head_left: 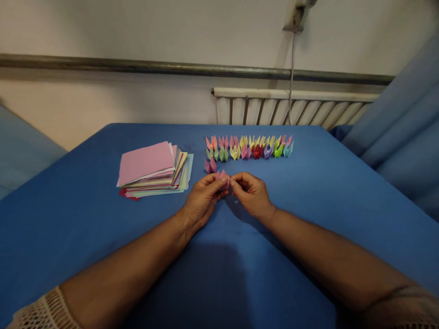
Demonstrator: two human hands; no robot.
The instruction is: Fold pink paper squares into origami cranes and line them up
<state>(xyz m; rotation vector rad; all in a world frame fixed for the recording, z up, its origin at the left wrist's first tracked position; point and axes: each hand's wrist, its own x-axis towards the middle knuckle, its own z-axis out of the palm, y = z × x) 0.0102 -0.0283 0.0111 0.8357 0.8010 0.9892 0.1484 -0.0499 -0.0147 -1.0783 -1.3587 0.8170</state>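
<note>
A small pink origami crane (222,177) is between my two hands, above the blue table (212,283). My left hand (205,197) pinches its body between thumb and fingers. At the crane's right side, my right hand (253,194) is closed, thumb against forefinger, on a small part of the paper. The fingers cover most of the crane's lower half. Just behind my left hand stands a darker pink crane (210,165). Farther back, rows of coloured origami cranes (258,151) stand close together.
Left of my hands lies a thick, uneven stack of coloured paper (147,162), a pink sheet on top. Behind the table are a wall rail (171,67) and a white radiator (260,93). A blue curtain (398,119) hangs at the right.
</note>
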